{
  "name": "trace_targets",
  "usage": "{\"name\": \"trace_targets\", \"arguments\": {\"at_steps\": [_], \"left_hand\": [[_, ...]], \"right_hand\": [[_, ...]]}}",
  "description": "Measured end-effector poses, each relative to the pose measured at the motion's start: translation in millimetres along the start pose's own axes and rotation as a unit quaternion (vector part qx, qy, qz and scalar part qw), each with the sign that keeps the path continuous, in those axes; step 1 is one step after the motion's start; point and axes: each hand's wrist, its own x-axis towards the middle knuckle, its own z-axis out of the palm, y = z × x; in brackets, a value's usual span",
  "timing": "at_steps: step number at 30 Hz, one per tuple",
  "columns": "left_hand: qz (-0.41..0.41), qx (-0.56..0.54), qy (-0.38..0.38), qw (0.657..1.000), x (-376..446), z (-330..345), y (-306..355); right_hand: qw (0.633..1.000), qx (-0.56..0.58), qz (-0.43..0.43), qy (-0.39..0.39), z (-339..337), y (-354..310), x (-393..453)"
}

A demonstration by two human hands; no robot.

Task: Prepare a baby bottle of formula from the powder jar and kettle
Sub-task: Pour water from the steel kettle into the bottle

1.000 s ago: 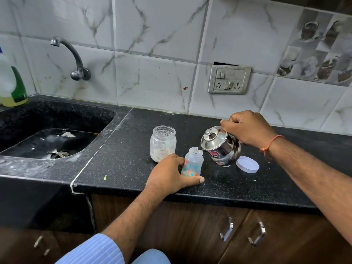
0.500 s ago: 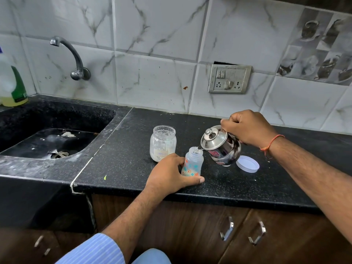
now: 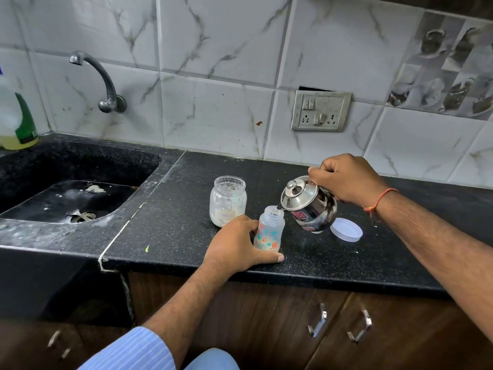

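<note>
The left hand (image 3: 234,244) wraps the printed translucent baby bottle (image 3: 269,232) standing near the black speckled counter's (image 3: 173,222) front edge, hiding its left side. The right hand (image 3: 346,180) grips the tilted steel kettle (image 3: 309,204), handle hidden, spout at the bottle mouth. The open powder jar (image 3: 227,200) stands left, its white lid (image 3: 346,229) right.

Lighting: soft, even, moderately bright, source outside view; shadows faint on the black countertop (image 3: 170,225). Glare: bright highlights on the steel kettle (image 3: 309,206) and a dull sheen on the wall tiles (image 3: 213,113). Image quality: centre sharp; wide-angle bending of tile lines toward the edges; lower corners dim and slightly soft.
</note>
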Motion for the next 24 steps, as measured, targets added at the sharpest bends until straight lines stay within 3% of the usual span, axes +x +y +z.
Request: {"name": "trace_targets", "arguments": {"at_steps": [24], "left_hand": [[0.002, 0.005, 0.006, 1.000, -0.5, 0.3, 0.5]], "right_hand": [[1.000, -0.015, -0.010, 0.001, -2.2, -1.0, -1.4]]}}
